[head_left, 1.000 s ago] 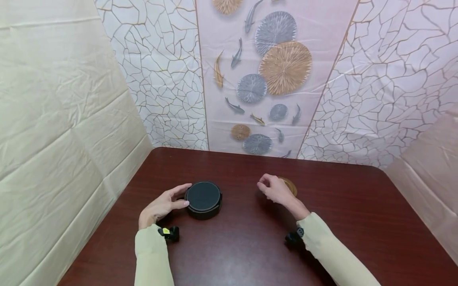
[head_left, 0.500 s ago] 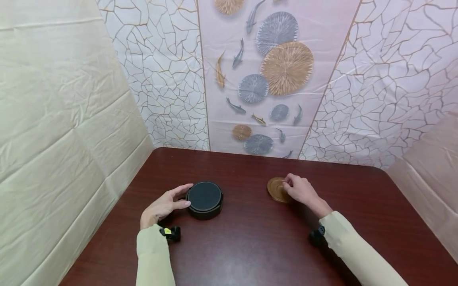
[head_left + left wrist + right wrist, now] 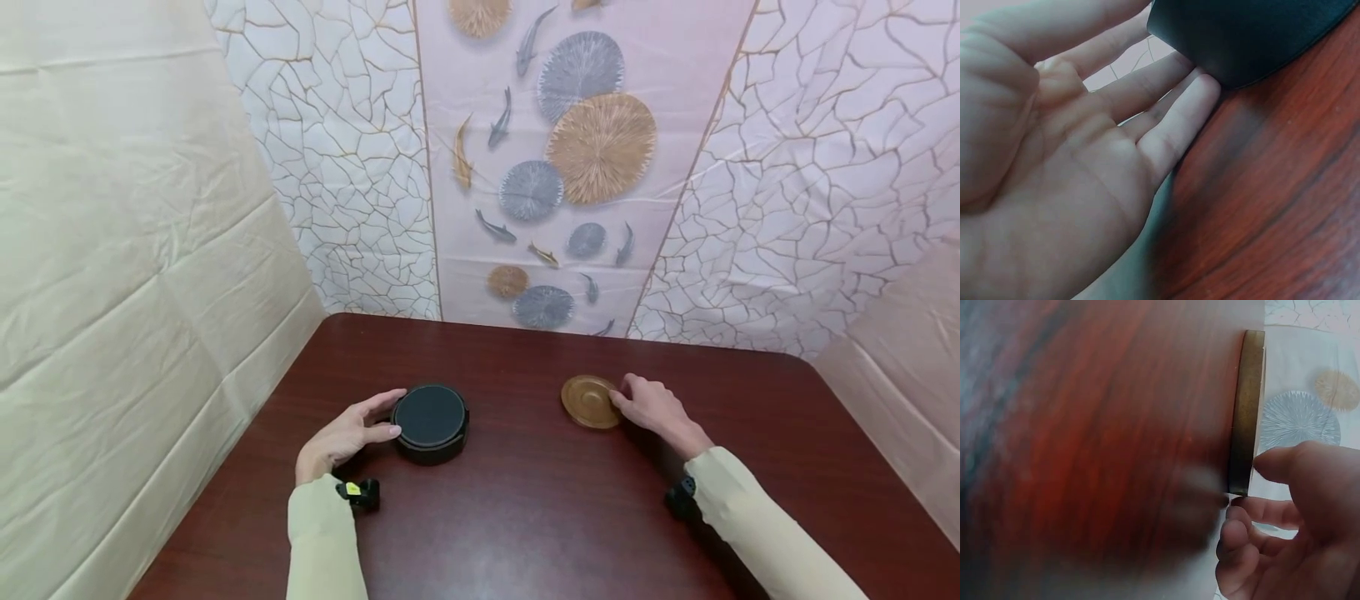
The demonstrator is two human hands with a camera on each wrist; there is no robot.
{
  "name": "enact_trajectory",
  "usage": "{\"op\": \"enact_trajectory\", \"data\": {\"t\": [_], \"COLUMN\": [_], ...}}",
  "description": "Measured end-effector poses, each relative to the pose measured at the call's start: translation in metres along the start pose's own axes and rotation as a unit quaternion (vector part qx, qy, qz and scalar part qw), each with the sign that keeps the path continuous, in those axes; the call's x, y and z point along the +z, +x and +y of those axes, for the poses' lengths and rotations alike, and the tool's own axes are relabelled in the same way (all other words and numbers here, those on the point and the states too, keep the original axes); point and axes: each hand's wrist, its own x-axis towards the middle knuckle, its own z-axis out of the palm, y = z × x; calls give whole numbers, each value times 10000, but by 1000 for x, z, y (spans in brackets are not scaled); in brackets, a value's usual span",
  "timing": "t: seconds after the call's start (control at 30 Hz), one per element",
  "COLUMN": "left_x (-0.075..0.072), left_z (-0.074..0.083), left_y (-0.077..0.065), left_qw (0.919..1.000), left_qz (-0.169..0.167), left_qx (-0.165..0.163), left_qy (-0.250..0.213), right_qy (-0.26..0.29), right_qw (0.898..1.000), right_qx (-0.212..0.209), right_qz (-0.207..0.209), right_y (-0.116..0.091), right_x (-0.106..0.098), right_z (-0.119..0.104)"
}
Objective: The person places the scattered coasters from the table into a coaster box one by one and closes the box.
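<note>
A black round coaster holder with a dark flat disc on top stands at the left of the table. My left hand grips its left side, thumb at the near rim and fingers round the far side; in the left wrist view, fingertips meet the dark wall. To the right lies a brown round coaster with ringed grooves. My right hand pinches its right edge. The right wrist view shows the thumb on the upper face of the coaster's rim, the other fingers curled below.
The dark red-brown table extends in front of both arms and between the two objects. A patterned cloth hangs behind the far edge, with pale cloth at the left side. Each wrist wears a small black camera.
My right hand has moved rightward over the brown coaster to its right edge, leaving most of the coaster uncovered. The left hand and black holder stay where they were.
</note>
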Motion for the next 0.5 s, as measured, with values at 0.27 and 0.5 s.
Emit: {"op": "enact_trajectory", "data": {"t": [0.27, 0.5], "left_x": [0, -1], "left_z": [-4, -1], "left_y": [1, 0], "left_qw": [10000, 9999], "left_qz": [73, 69], "left_qx": [-24, -77], "left_qy": [8, 71], "right_qy": [-72, -95], "right_qw": [9999, 9998], "right_qx": [84, 146], "right_qz": [-30, -41], "right_y": [3, 5], "right_x": [7, 7], "right_z": [-2, -6]}}
